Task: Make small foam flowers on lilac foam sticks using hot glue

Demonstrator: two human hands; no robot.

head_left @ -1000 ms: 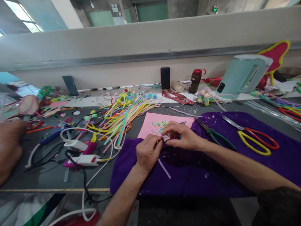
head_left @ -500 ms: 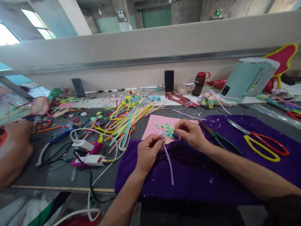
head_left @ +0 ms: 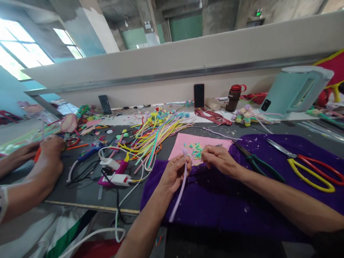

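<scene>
Between the thumb and fingers of my left hand [head_left: 174, 172] is a lilac pipe cleaner [head_left: 179, 201], its fuzzy, bunched top showing above the fingertips and its long tail hanging toward me. My right hand [head_left: 219, 160] is closed just to the right, apart from the left one; a small greyish tip shows above its knuckles, but what the fingers hold is hidden. Behind both hands lies a pink sheet [head_left: 180, 140] scattered with small green, yellow and lilac pieces [head_left: 197, 150]. A purple cloth [head_left: 212, 213] spreads beneath my hands.
Green-handled pliers [head_left: 259, 163] and scissors [head_left: 314, 166] lie on the cloth at right. A bundle of coloured pipe cleaners [head_left: 158, 134], a power strip [head_left: 115, 175] and cables occupy the left side. A kettle [head_left: 294, 91] and bottle [head_left: 233, 98] stand behind. A co-worker's hands [head_left: 51, 150] work at far left.
My left hand has turned, so the pipe cleaner's tail now slants down to the left. My right hand's fingers have curled in more. The view has swung left, showing more of the co-worker.
</scene>
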